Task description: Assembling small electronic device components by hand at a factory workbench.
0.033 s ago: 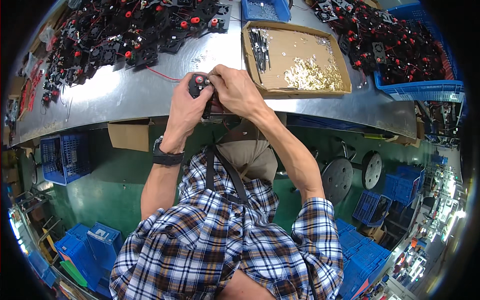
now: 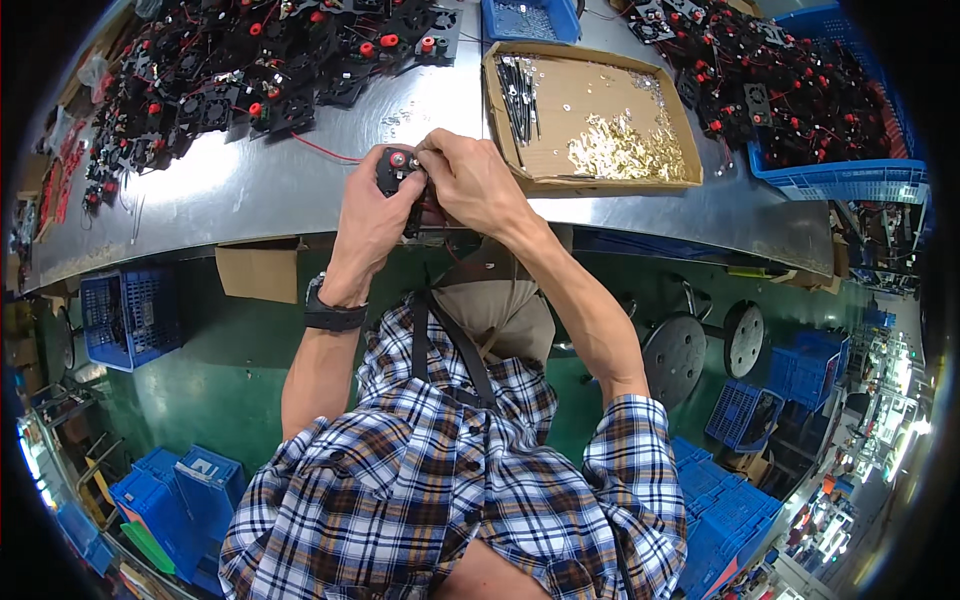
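Above the table's near edge, my left hand [image 2: 376,217] is closed around a black plastic part [image 2: 386,179] with a red terminal post [image 2: 398,159] on its top. My right hand [image 2: 474,186] meets it from the right, thumb and fingertips pinched together at a small shiny metal piece beside the red post. The fingers hide most of that piece, so its kind does not show. A red wire [image 2: 325,150] runs over the tabletop to the left of the part. The underside of the part is mostly covered by my hands.
A shallow cardboard tray [image 2: 560,184] holds loose brass-coloured pieces [image 2: 625,150] and dark thin rods [image 2: 520,100]. Black parts with red posts [image 2: 215,95] are heaped at the far left. More fill a blue basket [image 2: 850,178] on the right. Behind the tray stands a small blue bin [image 2: 575,25].
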`<state>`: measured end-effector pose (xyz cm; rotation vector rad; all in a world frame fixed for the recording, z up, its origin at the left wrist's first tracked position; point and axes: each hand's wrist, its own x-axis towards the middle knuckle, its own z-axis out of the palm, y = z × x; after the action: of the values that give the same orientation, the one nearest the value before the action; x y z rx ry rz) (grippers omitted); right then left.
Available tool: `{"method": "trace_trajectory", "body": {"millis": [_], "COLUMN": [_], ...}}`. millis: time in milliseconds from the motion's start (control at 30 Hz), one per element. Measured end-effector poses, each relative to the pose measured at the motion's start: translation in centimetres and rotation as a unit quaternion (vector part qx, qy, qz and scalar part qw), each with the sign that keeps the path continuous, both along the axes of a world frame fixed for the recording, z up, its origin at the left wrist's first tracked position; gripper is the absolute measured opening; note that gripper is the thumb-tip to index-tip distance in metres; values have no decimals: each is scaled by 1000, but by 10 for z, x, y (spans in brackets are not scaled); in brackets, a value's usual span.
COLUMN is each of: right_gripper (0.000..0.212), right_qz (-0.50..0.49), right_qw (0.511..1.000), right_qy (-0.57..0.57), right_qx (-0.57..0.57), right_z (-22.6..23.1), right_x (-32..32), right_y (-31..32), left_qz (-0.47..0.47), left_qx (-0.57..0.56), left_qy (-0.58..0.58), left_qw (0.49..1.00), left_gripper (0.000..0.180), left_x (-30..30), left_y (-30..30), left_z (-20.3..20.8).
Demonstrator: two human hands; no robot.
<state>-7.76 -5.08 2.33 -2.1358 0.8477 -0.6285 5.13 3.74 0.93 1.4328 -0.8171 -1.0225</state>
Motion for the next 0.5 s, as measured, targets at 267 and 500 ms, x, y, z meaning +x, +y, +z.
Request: {"method": "trace_trajectory", "body": {"millis": [267,500], "right_gripper": [13,25], "right_qz": [12,-131], "right_qw": [993,974], "right_qy": [-52,111], "right_qx": [-104,-146], "right_z": [-13,24], "right_x": [-8,-84], "right_y": [4,-44], "left_qz": [-17,-95], "left_qx": [-16,24], "left_qy": [15,121], "left_qw": [1000,988], "left_gripper": [20,25], "left_x": [3,-18], "left_y": [-1,-3], "left_z": [-4,8]}}
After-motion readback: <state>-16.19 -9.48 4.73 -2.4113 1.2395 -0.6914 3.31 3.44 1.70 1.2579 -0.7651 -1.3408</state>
